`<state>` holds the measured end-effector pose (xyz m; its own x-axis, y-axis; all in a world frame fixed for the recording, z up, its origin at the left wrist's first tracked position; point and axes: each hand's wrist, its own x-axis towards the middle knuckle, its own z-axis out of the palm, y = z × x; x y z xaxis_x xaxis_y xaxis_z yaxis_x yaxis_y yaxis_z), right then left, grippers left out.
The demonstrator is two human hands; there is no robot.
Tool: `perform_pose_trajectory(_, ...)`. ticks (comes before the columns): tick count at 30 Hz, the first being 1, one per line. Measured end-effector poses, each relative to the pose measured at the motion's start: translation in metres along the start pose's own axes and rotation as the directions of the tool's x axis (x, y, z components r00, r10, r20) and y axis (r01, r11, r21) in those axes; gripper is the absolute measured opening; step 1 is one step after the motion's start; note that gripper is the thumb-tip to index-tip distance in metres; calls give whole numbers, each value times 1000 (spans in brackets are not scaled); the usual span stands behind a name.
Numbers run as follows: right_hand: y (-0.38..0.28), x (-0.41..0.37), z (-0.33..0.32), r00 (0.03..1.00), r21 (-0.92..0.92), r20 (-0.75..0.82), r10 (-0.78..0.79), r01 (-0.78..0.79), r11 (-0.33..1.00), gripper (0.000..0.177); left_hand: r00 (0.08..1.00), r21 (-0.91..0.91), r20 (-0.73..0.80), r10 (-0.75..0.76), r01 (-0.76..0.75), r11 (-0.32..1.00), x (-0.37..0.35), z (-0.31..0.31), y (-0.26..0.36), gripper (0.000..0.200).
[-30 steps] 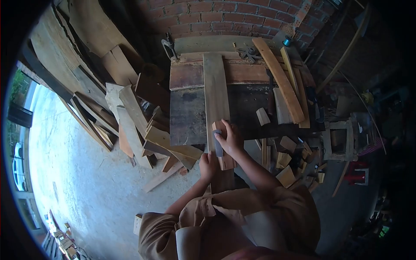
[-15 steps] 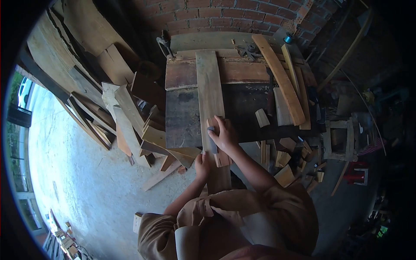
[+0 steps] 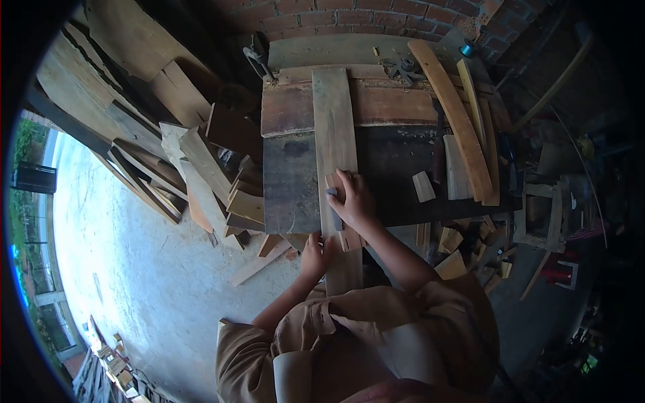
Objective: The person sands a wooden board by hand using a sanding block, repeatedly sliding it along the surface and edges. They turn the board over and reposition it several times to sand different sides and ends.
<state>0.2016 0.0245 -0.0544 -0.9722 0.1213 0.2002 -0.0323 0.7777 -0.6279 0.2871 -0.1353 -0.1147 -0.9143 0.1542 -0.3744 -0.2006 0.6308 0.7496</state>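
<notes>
A long pale plank (image 3: 336,134) lies lengthwise across the workbench (image 3: 289,181) and runs past its front edge toward my body. On the plank rests a shorter reddish-brown wooden block (image 3: 353,240), with a narrow grey strip (image 3: 336,219) along its left side. My right hand (image 3: 355,199) is closed over the far part of this block, thumb beside a small dark knob (image 3: 331,192). Just beyond the bench's front edge, my left hand (image 3: 314,256) grips the plank's left edge, its fingers partly hidden.
A curved board (image 3: 457,127) and narrower strips lie on the bench's right side, near a small pale wood block (image 3: 423,187). A clamp (image 3: 256,57) stands at the back left. Planks and offcuts (image 3: 201,161) lean to the left; more scraps (image 3: 480,242) lie below right.
The whole view has shifted a little. My right hand and the reddish-brown block sit slightly farther from my body, while my left hand keeps its hold on the plank's edge.
</notes>
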Motion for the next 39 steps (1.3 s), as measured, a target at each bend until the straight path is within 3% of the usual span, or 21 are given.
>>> perform_pose_trajectory(1,-1,3,0,1000,-7,0,6,-6,1000,61,958,139,-161,236,-215,967,2,-13,14,40)
perform_pose_trajectory(2,-2,5,0,1000,-12,-11,23,-23,1000,61,836,303,-283,470,-387,871,5,-26,29,56)
perform_pose_trajectory(3,-2,8,1,999,-17,-20,36,-37,999,61,837,297,-284,468,-387,873,7,-37,45,56)
perform_pose_trajectory(4,-1,11,3,999,-21,-12,34,-34,999,61,937,301,-36,347,-321,898,9,-49,61,71)
perform_pose_trajectory(5,1,15,6,999,-28,-38,23,-24,999,60,958,322,210,193,-255,912,11,-57,74,87)
perform_pose_trajectory(6,3,20,8,998,-33,-65,8,-10,999,60,961,317,202,190,-247,916,16,-61,86,87)
perform_pose_trajectory(8,4,34,12,998,-39,-53,41,-44,998,60,896,439,442,37,-252,863,28,-59,110,99)
perform_pose_trajectory(12,13,85,17,987,-121,-36,159,-163,979,60,964,585,249,87,-222,780,71,-48,145,124)
perform_pose_trajectory(14,22,121,21,983,-123,-43,177,-181,976,62,958,585,209,196,-283,760,109,-42,146,134)
perform_pose_trajectory(16,28,162,22,970,-155,-17,242,-241,958,63,959,664,199,200,-282,692,144,-47,163,130)
perform_pose_trajectory(20,49,249,28,969,-183,-12,247,-245,952,66,963,621,107,248,-260,740,216,-55,198,120)
perform_pose_trajectory(21,49,267,24,968,-182,-5,251,-248,952,66,945,613,48,322,-283,738,234,-54,203,113)
perform_pose_trajectory(25,48,314,19,964,-228,60,258,-239,944,66,961,667,-36,274,-181,723,277,-51,221,102)
perform_pose_trajectory(28,52,294,24,962,-204,30,270,-259,944,65,972,620,-52,228,-147,770,258,-51,217,104)
perform_pose_trajectory(30,54,258,36,975,-220,-96,201,-218,951,65,982,630,5,188,-149,762,220,-50,206,108)
perform_pose_trajectory(33,32,155,24,985,-139,-21,169,-171,975,64,990,624,45,131,-130,771,136,-33,164,111)
perform_pose_trajectory(35,21,71,21,992,-128,-106,74,-88,988,64,990,636,86,112,-142,759,67,-19,130,112)
perform_pose_trajectory(36,9,33,11,987,-89,-31,160,-162,983,66,987,617,127,99,-157,771,35,-14,114,113)
perform_pose_trajectory(39,2,-34,6,986,-74,-44,161,-164,984,67,968,623,210,136,-239,745,-30,-1,76,119)
